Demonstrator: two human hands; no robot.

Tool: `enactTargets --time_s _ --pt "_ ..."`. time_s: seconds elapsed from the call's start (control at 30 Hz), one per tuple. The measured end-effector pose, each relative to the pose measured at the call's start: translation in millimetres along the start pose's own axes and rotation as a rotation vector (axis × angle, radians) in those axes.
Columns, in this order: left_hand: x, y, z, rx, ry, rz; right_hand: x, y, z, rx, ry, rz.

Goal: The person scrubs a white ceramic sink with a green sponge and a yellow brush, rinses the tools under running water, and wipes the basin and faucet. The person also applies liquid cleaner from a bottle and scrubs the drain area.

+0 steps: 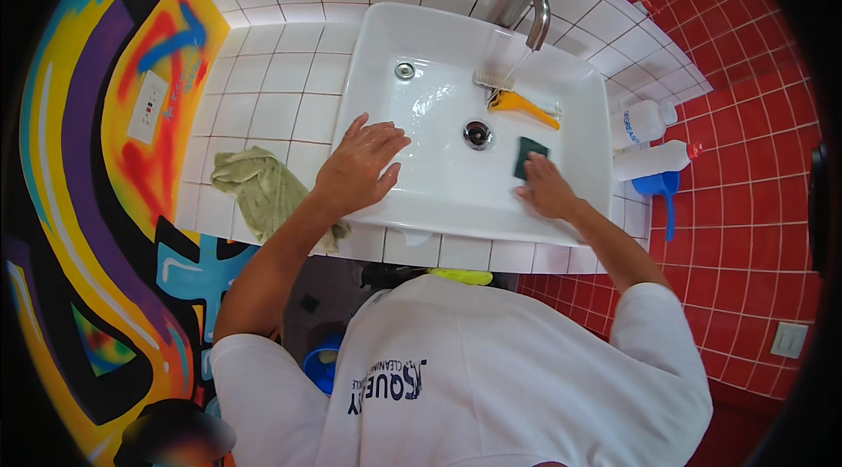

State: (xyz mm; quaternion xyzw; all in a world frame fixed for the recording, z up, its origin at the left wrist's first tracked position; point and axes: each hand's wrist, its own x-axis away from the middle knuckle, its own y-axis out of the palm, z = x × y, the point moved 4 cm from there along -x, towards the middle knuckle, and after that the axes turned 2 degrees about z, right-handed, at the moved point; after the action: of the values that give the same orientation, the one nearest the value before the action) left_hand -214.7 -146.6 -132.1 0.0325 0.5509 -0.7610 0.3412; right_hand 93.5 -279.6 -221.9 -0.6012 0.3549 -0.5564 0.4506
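My left hand (360,168) is over the left front rim of a white ceramic basin (434,204), empty, its fingers spread and wet-looking. Whether its palm rests on the rim is unclear. Inside the basin at the right, fingertips of my right hand (549,189) overlap the lower right of a dark green scouring pad (528,152). The picture does not settle whether they grip it or only press on it. Behind the pad lies a scrub brush with a yellow handle (526,110) and pale bristles (493,79). Water runs from the metal faucet (541,13) near the bristles.
A drain (477,135) opens mid-basin, and an overflow ring (404,70) sits at back left. A green cloth (263,187) drapes the white tiled counter (270,112). Two white bottles (641,125) (651,161) and a blue dipper (664,185) stand right. A blue bucket (316,371) is below.
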Motion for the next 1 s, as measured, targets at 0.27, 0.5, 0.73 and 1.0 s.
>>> enactTargets --time_s 0.27,0.5,0.73,1.0 --pt "4 -3 -3 -0.008 -0.032 -0.004 15 -37 1 -0.164 0.176 -0.392" --pt "1 4 -2 -0.017 -0.024 -0.007 -32 -3 6 -0.284 -0.003 0.285" --pt "0 4 -2 -0.039 -0.024 -0.006 -43 2 46 -0.279 0.220 0.355" --pt "4 1 -3 -0.008 -0.016 0.036 1 -10 11 -0.496 -0.240 -0.317"
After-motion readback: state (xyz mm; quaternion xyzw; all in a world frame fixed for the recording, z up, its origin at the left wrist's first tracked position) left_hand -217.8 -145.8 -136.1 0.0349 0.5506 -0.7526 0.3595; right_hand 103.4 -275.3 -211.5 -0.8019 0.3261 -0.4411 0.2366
